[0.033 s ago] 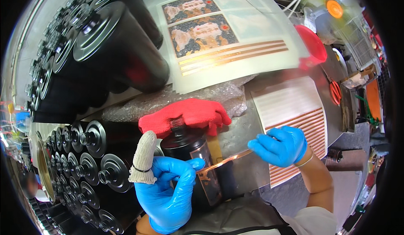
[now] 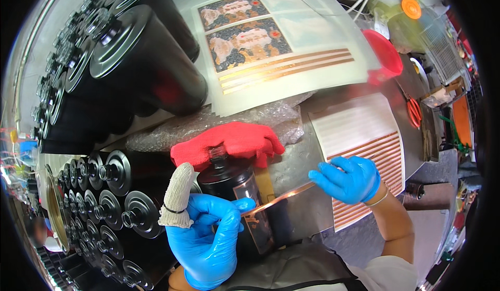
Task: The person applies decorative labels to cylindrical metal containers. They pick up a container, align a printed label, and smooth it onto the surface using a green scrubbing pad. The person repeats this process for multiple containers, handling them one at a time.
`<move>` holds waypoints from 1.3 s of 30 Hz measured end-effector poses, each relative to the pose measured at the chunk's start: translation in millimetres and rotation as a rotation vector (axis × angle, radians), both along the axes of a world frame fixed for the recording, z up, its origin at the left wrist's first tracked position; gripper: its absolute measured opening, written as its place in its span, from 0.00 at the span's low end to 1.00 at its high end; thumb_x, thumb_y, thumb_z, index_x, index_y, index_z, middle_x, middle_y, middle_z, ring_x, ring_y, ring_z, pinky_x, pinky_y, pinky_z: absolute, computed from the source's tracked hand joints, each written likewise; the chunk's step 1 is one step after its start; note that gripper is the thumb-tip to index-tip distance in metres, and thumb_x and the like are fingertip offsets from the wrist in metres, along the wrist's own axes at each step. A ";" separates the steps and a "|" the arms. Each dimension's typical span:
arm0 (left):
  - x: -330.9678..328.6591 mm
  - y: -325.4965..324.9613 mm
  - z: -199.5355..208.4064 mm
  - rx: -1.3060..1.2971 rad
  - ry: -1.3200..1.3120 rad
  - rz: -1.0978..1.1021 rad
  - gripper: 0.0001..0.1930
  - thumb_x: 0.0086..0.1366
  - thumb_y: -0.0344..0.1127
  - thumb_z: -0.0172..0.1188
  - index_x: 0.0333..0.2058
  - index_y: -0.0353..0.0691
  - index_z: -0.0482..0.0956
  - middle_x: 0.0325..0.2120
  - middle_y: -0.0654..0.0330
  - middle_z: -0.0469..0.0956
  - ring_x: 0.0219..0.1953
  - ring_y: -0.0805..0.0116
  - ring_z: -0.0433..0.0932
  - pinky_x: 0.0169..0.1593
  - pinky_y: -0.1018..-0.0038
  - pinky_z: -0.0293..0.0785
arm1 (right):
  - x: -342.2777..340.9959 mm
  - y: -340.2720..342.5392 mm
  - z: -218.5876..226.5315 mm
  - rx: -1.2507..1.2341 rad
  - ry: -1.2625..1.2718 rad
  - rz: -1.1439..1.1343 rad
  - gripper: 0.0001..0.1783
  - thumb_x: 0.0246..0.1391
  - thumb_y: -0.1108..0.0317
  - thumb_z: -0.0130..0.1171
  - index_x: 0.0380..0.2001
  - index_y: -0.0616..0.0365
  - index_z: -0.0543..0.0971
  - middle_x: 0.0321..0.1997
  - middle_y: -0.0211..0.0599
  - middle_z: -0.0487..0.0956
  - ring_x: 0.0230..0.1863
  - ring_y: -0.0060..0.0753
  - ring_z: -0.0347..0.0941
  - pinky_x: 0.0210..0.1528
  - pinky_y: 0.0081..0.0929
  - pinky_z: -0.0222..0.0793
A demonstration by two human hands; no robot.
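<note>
A thin copper-coloured strip (image 2: 281,199) is stretched between my two blue-gloved hands, slanting up to the right. My left hand (image 2: 205,236) pinches its left end between thumb and fingers; a white knit finger cover (image 2: 178,194) with a dark band sits on one finger. My right hand (image 2: 350,180) meets the other end at its fingertips, fingers pressed together. Under the strip, a black bottle (image 2: 226,175) with a shiny patterned label (image 2: 259,228) lies tilted, neck away from me. A red cloth glove (image 2: 226,141) rests against its neck.
Several black bottles (image 2: 148,62) stand at the far left, more (image 2: 140,213) below them. A sheet of copper strips (image 2: 367,158) lies on the metal table at right. Beyond are a label sheet (image 2: 323,72), bubble wrap (image 2: 208,127), a red bowl (image 2: 383,54) and red-handled scissors (image 2: 414,113).
My right fingers have straightened slightly and shifted a little. The view has moved slightly; the left hand keeps its pinch on the strip.
</note>
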State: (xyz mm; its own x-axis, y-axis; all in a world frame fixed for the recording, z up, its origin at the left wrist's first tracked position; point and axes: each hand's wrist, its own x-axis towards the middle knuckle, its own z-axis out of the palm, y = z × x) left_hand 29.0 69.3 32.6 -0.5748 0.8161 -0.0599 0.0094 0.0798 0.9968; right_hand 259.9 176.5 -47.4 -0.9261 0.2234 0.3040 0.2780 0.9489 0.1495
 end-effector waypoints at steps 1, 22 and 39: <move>3.2 0.3 4.3 -0.023 -0.006 0.010 0.36 0.56 0.18 0.55 0.62 0.34 0.51 0.24 0.62 0.71 0.26 0.68 0.79 0.24 0.83 0.75 | 13.9 -5.0 -12.1 -0.103 -0.058 -0.075 0.20 0.39 0.59 0.63 0.40 0.49 0.79 0.39 0.26 0.75 0.26 0.24 0.69 0.18 0.19 0.63; -18.1 -10.5 -39.8 0.178 0.169 0.094 0.41 0.53 0.14 0.56 0.64 0.38 0.47 0.26 0.62 0.74 0.22 0.81 0.70 0.27 0.87 0.68 | -99.1 12.7 26.6 -1.888 0.433 -0.195 0.11 0.47 0.62 0.66 0.29 0.59 0.82 0.27 0.30 0.80 0.31 0.16 0.72 0.35 0.17 0.66; -29.8 5.2 -63.0 0.227 0.030 0.180 0.41 0.53 0.14 0.57 0.64 0.41 0.51 0.25 0.70 0.70 0.25 0.84 0.67 0.32 0.88 0.66 | -120.0 -11.0 16.6 -2.020 0.856 -0.555 0.06 0.45 0.73 0.67 0.27 0.61 0.79 0.29 0.32 0.79 0.32 0.19 0.73 0.38 0.18 0.70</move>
